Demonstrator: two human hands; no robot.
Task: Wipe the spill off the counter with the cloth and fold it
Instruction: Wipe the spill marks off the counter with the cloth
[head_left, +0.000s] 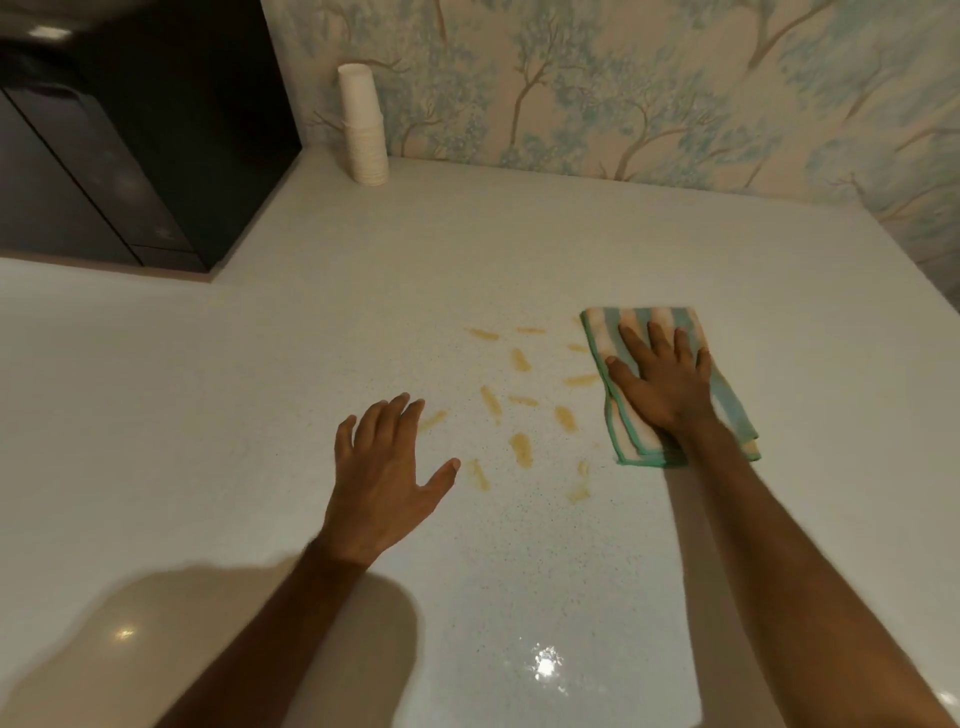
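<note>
A spill of several yellow-brown streaks (521, 402) is scattered over the middle of the white speckled counter (260, 395). Just right of it lies a folded cloth (641, 325) with green and white stripes. My right hand (662, 382) lies flat on top of the cloth, fingers spread, pressing it onto the counter. My left hand (387, 478) hovers or rests at the left edge of the spill, fingers apart and holding nothing.
A tall stack of white paper cups (363, 124) stands at the back by the tree-patterned wall (649, 78). A black appliance (130, 140) fills the back left corner. A shadow falls on the counter at the near left.
</note>
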